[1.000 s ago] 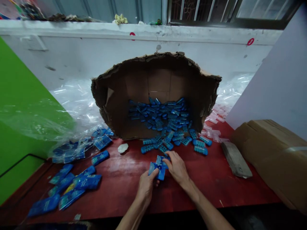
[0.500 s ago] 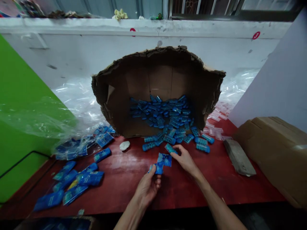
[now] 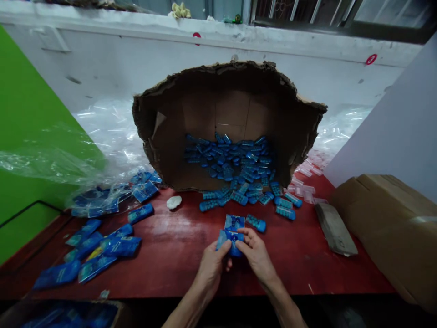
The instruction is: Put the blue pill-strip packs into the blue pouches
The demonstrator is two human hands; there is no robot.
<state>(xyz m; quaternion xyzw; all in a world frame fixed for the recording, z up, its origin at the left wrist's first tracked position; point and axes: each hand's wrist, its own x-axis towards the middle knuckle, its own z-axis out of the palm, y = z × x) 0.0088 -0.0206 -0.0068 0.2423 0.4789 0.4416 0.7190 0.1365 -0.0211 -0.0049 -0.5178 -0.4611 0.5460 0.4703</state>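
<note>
My left hand (image 3: 210, 266) and my right hand (image 3: 258, 258) meet over the front of the red table. Between them they grip a blue printed card (image 3: 233, 236), with both thumbs pressed on its face. Just behind it lies another blue printed card (image 3: 235, 221), partly overlapped by the held one. Beyond my right fingers, a small clear pack with a blue end and teal contents (image 3: 256, 223) rests on the table. Many similar packs (image 3: 239, 197) spill from the torn cardboard box (image 3: 230, 107) at the back. My lower fingers are partly hidden under the card.
Filled blue pouches (image 3: 122, 246) lie at left, near clear plastic wrap (image 3: 119, 141). A white lump (image 3: 174, 202) sits before the box. On the right are a grey stack (image 3: 336, 230), a brown carton (image 3: 385, 228) and clear plastic pieces (image 3: 303, 187). An open box (image 3: 118, 314) stands below left.
My right hand has let go of the clear pack, leaving it on the table, and has come nearer to take the blue card together with my left hand. The view has shifted slightly.
</note>
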